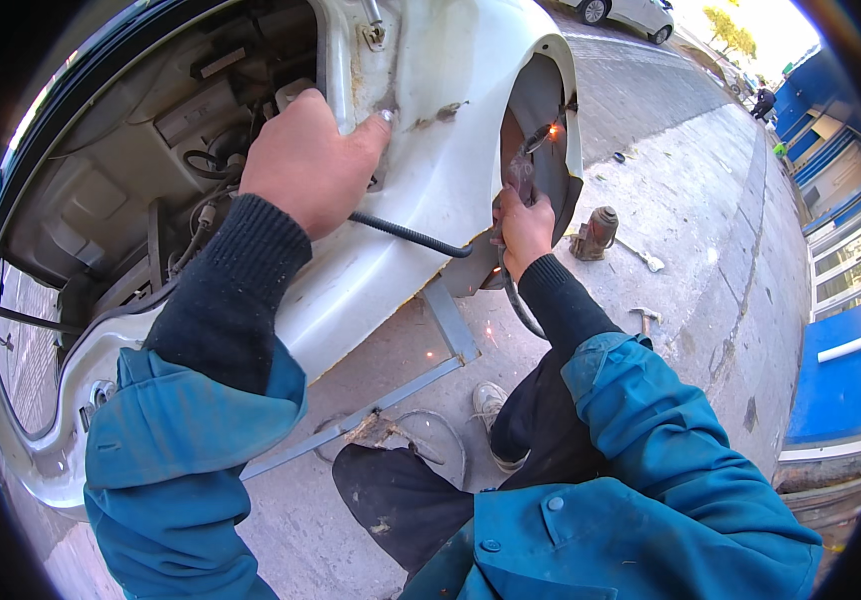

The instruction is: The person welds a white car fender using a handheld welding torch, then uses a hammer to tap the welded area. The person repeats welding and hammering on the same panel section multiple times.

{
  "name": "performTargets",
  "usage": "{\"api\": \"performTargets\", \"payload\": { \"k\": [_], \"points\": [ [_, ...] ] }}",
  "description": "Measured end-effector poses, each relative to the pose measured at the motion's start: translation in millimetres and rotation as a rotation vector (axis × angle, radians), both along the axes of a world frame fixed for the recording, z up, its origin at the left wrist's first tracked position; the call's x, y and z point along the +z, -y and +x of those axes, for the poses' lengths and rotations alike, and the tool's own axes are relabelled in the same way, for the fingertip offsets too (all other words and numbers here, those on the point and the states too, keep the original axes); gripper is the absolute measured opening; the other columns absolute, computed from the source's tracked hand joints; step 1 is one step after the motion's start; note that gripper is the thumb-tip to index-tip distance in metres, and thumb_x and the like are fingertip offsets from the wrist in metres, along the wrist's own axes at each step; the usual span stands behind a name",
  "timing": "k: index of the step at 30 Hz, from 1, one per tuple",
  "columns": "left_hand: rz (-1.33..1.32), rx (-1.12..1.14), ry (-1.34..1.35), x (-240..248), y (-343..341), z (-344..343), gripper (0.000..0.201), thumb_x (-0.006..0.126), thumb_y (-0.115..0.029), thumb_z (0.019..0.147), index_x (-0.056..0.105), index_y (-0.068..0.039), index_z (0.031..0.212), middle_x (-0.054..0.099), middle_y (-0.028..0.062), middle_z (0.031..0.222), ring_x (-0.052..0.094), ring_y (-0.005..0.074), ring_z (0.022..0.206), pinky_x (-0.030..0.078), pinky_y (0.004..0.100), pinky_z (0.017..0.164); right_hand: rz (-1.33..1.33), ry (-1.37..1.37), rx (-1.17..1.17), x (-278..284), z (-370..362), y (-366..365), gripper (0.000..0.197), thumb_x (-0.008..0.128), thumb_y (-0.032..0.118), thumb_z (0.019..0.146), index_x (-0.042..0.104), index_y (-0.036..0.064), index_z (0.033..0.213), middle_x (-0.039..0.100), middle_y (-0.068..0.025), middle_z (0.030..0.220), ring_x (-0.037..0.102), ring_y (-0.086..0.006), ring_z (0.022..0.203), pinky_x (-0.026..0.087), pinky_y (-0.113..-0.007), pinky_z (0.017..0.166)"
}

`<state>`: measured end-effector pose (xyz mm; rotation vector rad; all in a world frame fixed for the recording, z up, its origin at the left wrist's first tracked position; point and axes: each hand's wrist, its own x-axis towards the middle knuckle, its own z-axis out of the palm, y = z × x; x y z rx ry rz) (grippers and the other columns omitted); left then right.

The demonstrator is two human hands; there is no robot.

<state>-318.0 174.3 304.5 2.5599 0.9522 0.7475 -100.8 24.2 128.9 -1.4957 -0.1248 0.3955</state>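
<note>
My right hand (527,229) is closed round a welding torch, mostly hidden by the fingers, and its cable (518,302) hangs down below the wrist. Beyond the hand an orange spark glows by the wheel arch (543,100) of a white car body (426,150), and a little smoke drifts there. My left hand (313,163) grips the edge of the car's open bay, its fingers curled out of sight and its thumb laid on the white panel. A black corrugated hose (411,234) runs from under the left hand toward the right one.
A rusty bottle jack (595,233), a wrench (643,256) and a hammer (646,318) lie or stand on the concrete at right. A grey metal frame (391,398) is under the car body, near my legs. Farther off are a parked car (627,16), a person (764,103) and a blue-and-white building (836,390).
</note>
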Motion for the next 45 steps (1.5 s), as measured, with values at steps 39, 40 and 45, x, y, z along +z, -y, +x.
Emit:
{"api": "performTargets", "payload": {
  "k": [39,40,45],
  "points": [
    [-0.021,-0.011,0.006,0.7,0.1,0.3,0.066,0.066,-0.049,0.103,0.067,0.015,0.12,0.077,0.0329,0.108,0.079,0.0427,0.099,0.062,0.0486,0.092,-0.007,0.034,-0.001,-2.5,0.9,0.8,0.042,0.073,0.022,0.105,0.054,0.0046,0.138,0.066,-0.0051,0.094,0.07,-0.0147,0.071,0.049,-0.03,0.05],
    [-0.005,-0.006,0.009,0.3,0.4,0.3,0.066,0.066,-0.049,0.103,0.067,0.015,0.12,0.077,0.0329,0.108,0.079,0.0427,0.099,0.062,0.0486,0.092,-0.007,0.033,-0.003,-2.0,0.5,0.9,0.043,0.073,0.023,0.105,0.054,0.0046,0.138,0.066,-0.005,0.094,0.069,-0.0146,0.071,0.049,-0.03,0.05],
    [0.011,-0.003,0.003,-0.1,0.7,0.2,0.067,0.066,-0.049,0.104,0.067,0.015,0.12,0.077,0.0328,0.107,0.079,0.0423,0.098,0.062,0.0481,0.091,-0.001,0.04,-0.01,-0.3,-1.9,1.1,0.048,0.074,0.023,0.105,0.053,0.0047,0.144,0.066,-0.0048,0.094,0.069,-0.0144,0.07,0.049,-0.03,0.051]
  ]
}}
